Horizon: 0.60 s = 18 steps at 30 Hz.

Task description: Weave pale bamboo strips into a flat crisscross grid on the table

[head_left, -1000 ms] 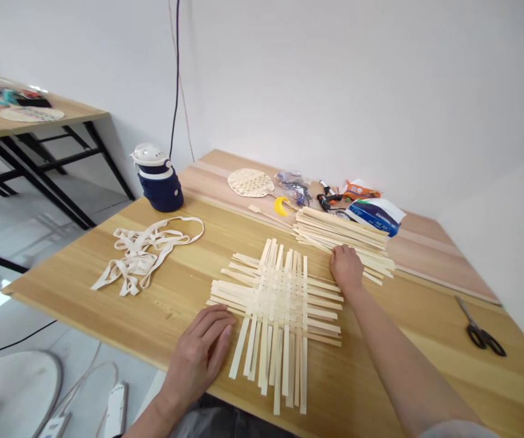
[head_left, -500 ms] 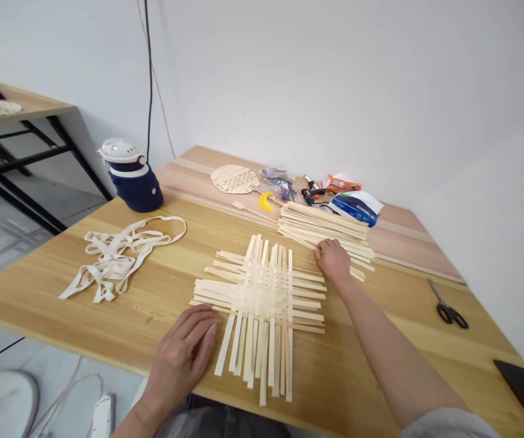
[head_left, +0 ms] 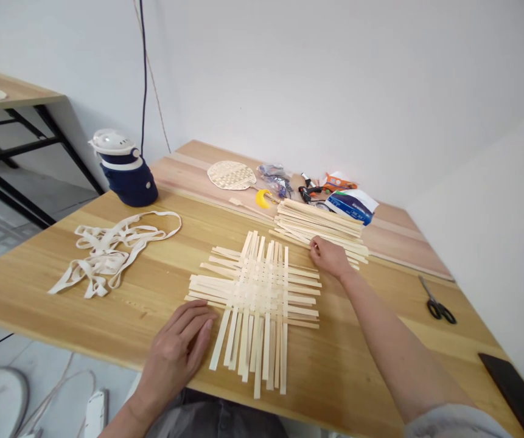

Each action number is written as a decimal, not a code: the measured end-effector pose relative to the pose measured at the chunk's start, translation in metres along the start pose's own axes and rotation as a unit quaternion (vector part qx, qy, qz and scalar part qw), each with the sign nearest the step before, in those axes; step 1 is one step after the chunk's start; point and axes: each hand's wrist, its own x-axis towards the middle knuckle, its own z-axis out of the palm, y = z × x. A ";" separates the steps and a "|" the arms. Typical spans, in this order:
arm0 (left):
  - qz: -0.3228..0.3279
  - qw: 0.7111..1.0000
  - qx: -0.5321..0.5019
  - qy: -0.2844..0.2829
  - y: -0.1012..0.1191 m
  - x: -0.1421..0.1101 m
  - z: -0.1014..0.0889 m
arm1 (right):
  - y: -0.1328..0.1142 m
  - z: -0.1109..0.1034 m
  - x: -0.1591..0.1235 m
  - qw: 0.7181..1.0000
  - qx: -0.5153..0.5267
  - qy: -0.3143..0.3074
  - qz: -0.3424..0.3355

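Note:
A woven mat of pale thin wood strips [head_left: 262,283] lies on the table, with loose strip ends sticking out on all sides. My left hand [head_left: 177,344] rests at its lower left corner, fingers stretched out, fingertips by the ends of the side strips. Beyond the mat's upper right is a pile of loose strips [head_left: 319,216]. My right hand [head_left: 330,257] is at the near edge of that pile, thumb and fingers pinched on a wood strip [head_left: 286,238] whose left end sticks out past the others.
A tangled white fabric ribbon [head_left: 111,249] lies left, before a blue and white jug [head_left: 129,176]. Along the back are a woven fan [head_left: 231,175], a yellow crescent-shaped piece [head_left: 262,199], a glue gun [head_left: 308,191] and a blue packet [head_left: 350,207]. Black-handled scissors [head_left: 439,309] lie right.
My right hand has closed into a pinch at the pile, and one strip's end now reaches farther left. My left hand stays by the mat. The view has shifted slightly.

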 end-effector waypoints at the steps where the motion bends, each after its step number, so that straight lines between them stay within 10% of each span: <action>1: 0.000 1.000 0.000 0.000 0.000 0.001 0.000 | 0.001 0.000 0.000 1.000 0.005 -0.002 0.005; 11: -0.012 1.000 -0.008 0.005 0.002 0.002 -0.001 | -0.009 -0.015 -0.016 0.987 0.096 0.066 0.109; 18: -0.015 0.986 -0.153 -0.059 0.051 0.042 -0.020 | -0.009 -0.008 -0.083 0.893 0.409 0.085 0.167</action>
